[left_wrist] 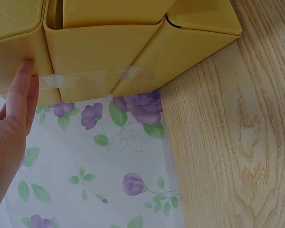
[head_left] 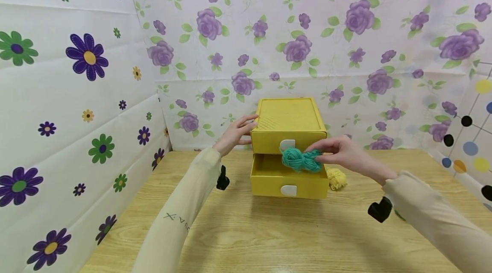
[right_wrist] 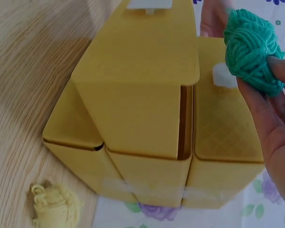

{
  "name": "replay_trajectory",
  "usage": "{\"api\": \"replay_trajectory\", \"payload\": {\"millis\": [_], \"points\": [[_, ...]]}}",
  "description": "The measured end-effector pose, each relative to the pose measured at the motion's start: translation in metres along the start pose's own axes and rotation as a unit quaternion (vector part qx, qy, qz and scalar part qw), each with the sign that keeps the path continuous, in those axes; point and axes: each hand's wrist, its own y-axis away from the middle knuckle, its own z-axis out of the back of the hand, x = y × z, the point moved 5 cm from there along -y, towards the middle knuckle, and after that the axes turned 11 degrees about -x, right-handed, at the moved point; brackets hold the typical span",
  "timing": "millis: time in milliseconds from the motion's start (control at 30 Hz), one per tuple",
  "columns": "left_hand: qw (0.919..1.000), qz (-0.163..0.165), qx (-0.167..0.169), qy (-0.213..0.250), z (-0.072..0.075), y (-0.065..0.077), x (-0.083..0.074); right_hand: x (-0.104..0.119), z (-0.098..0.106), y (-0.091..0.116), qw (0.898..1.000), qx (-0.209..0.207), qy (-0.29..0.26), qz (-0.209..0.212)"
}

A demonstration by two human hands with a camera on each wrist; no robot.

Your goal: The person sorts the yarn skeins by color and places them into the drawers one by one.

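A yellow drawer cabinet [head_left: 288, 115] stands on the table, its middle drawer [head_left: 265, 185] pulled out. My left hand [head_left: 236, 134] rests fingertips against the cabinet's left side, near the top; the left wrist view shows its fingers [left_wrist: 20, 95] straight. In my right hand [head_left: 344, 153], thumb and fingers pinch a teal yarn skein [head_left: 301, 159], tied in at its middle. The skein hangs over the pulled-out drawer, in front of the upper drawer's white handle [head_left: 287, 145]. To the cabinet's right lies a yellow yarn ball [head_left: 336, 179], partly hidden by the drawer in the head view.
Beneath everything is a wooden tabletop [head_left: 284, 234]. A cloth with purple flowers [head_left: 238, 42] hangs behind the cabinet, and another with daisies [head_left: 57, 106] is on the left. Clear tape [left_wrist: 54, 80] runs along the cabinet's side.
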Motion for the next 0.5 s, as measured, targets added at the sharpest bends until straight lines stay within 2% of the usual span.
{"api": "replay_trajectory", "payload": {"millis": [233,500], "points": [[1.0,-0.003,0.001,-0.002,0.0,0.0,0.0,0.004,-0.017,-0.012,1.0,0.003,-0.011,-0.025],[1.0,-0.003,-0.002,-0.005,0.0,-0.001,0.001,0.007,-0.034,-0.026,1.0,-0.024,0.001,0.009]]}}
